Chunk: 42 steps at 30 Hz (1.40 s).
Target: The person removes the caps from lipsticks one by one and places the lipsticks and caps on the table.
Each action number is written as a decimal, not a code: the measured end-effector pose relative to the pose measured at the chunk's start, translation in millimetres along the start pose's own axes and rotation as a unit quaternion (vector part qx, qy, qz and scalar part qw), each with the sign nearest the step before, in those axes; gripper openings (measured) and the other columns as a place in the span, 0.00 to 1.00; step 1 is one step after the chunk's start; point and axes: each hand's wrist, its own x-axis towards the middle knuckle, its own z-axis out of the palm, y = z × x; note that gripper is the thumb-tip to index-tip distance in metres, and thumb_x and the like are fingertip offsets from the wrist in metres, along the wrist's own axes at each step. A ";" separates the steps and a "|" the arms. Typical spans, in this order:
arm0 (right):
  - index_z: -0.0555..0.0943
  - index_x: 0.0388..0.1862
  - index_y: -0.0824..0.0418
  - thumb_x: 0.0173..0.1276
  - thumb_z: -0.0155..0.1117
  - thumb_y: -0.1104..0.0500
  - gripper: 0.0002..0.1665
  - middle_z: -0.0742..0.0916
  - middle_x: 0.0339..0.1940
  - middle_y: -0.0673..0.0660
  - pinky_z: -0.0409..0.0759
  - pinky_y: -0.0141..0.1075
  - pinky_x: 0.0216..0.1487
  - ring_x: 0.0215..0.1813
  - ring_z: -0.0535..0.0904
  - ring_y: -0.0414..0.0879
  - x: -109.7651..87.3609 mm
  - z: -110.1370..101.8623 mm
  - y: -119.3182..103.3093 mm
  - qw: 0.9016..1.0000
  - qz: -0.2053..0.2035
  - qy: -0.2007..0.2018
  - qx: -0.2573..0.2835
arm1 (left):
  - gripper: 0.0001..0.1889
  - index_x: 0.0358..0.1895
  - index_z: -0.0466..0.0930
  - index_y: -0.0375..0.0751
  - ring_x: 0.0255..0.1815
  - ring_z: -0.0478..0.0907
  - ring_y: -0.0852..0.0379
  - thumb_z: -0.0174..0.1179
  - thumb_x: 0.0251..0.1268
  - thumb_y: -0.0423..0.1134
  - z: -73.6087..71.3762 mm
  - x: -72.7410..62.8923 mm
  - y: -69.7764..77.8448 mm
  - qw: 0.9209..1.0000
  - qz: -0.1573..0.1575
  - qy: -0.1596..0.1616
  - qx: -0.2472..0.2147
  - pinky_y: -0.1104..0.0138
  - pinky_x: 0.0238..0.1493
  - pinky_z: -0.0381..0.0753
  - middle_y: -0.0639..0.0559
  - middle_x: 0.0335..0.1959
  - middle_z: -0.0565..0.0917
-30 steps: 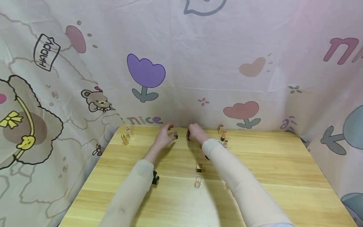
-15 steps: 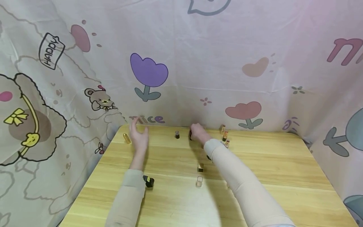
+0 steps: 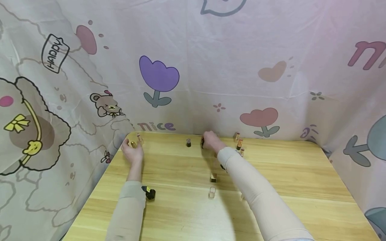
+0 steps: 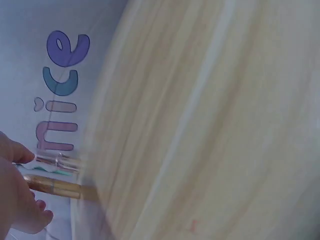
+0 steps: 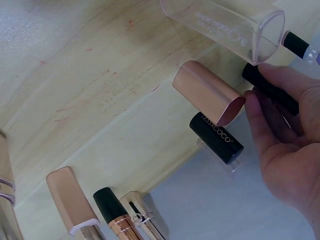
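At the table's back left, my left hand [image 3: 132,154] reaches around a gold lipstick tube [image 3: 133,144]. In the left wrist view its thumb and fingers are parted on either side of that upright tube [image 4: 52,186]; a clear-topped tube [image 4: 58,161] stands beside it. My right hand [image 3: 210,140] is near the back edge, left of several lipsticks. Seen from the right wrist, this hand [image 5: 287,155] pinches a black lipstick tube [image 5: 270,90] between thumb and fingers. Close by are a rose-gold lipstick [image 5: 207,95] and a black tube with LESSXCOCO lettering [image 5: 216,137].
A small dark tube [image 3: 188,143] stands between the hands. Nearer on the wooden table [image 3: 181,214] are a gold-and-black cap [image 3: 213,177] and a clear cap [image 3: 212,192]. Several lipsticks [image 3: 239,144] stand at the back right. A printed cloth [image 3: 205,67] hangs behind the table.
My left hand has moved from beside the small dark tube leftward to the gold tube. The right hand stays in about the same place, and the head view has shifted slightly.
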 end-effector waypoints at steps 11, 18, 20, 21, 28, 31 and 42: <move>0.82 0.62 0.65 0.59 0.74 0.69 0.30 0.85 0.60 0.63 0.83 0.48 0.64 0.61 0.80 0.55 -12.9 -7.8 -2.9 0.997 -0.020 0.034 0.066 | 0.21 0.67 0.71 0.26 0.66 0.74 0.37 0.51 0.72 0.23 -1.2 3.6 -7.9 1.000 -0.021 -0.016 -0.007 0.52 0.73 0.74 0.29 0.63 0.77; 0.74 0.73 0.63 0.63 0.76 0.62 0.39 0.81 0.69 0.61 0.78 0.49 0.71 0.69 0.77 0.58 -20.6 -17.0 -17.1 0.995 -0.051 0.066 0.059 | 0.20 0.65 0.72 0.26 0.59 0.76 0.42 0.50 0.72 0.20 -3.2 5.4 -9.8 0.999 -0.031 0.002 -0.028 0.56 0.66 0.77 0.31 0.58 0.79; 0.73 0.74 0.62 0.64 0.76 0.61 0.40 0.81 0.70 0.61 0.78 0.49 0.72 0.70 0.76 0.58 -22.0 -18.4 -20.5 0.994 -0.056 0.075 0.064 | 0.20 0.65 0.72 0.27 0.58 0.75 0.44 0.50 0.72 0.21 -3.8 5.7 -10.3 0.999 -0.036 0.000 -0.033 0.58 0.66 0.78 0.33 0.58 0.79; 0.73 0.74 0.62 0.64 0.76 0.60 0.40 0.80 0.70 0.61 0.77 0.49 0.72 0.70 0.76 0.58 -22.9 -19.0 -21.8 0.993 -0.059 0.079 0.064 | 0.20 0.65 0.72 0.27 0.58 0.75 0.46 0.50 0.73 0.21 -3.9 5.8 -10.7 0.999 -0.038 -0.001 -0.036 0.60 0.65 0.78 0.34 0.58 0.79; 0.71 0.76 0.61 0.63 0.77 0.61 0.43 0.76 0.75 0.61 0.73 0.52 0.76 0.74 0.72 0.60 -32.1 -21.8 -30.3 0.986 -0.065 0.100 0.120 | 0.20 0.67 0.71 0.30 0.53 0.74 0.56 0.52 0.76 0.24 -3.2 -3.4 -6.7 0.995 -0.058 -0.007 -0.082 0.70 0.54 0.81 0.43 0.55 0.77; 0.70 0.77 0.60 0.62 0.78 0.62 0.44 0.75 0.76 0.61 0.72 0.52 0.76 0.75 0.71 0.60 -34.9 -21.1 -34.4 0.982 -0.065 0.110 0.141 | 0.20 0.68 0.71 0.31 0.52 0.75 0.57 0.54 0.77 0.26 -2.8 -10.6 -1.4 0.992 -0.071 -0.010 -0.105 0.72 0.53 0.83 0.44 0.57 0.77; 0.66 0.80 0.61 0.66 0.77 0.54 0.47 0.73 0.79 0.60 0.66 0.50 0.80 0.79 0.67 0.58 -46.2 -22.0 -50.6 0.973 -0.092 0.125 0.171 | 0.22 0.71 0.66 0.30 0.58 0.76 0.54 0.56 0.78 0.28 11.6 -45.8 21.3 0.971 -0.090 -0.036 -0.221 0.70 0.64 0.81 0.37 0.66 0.74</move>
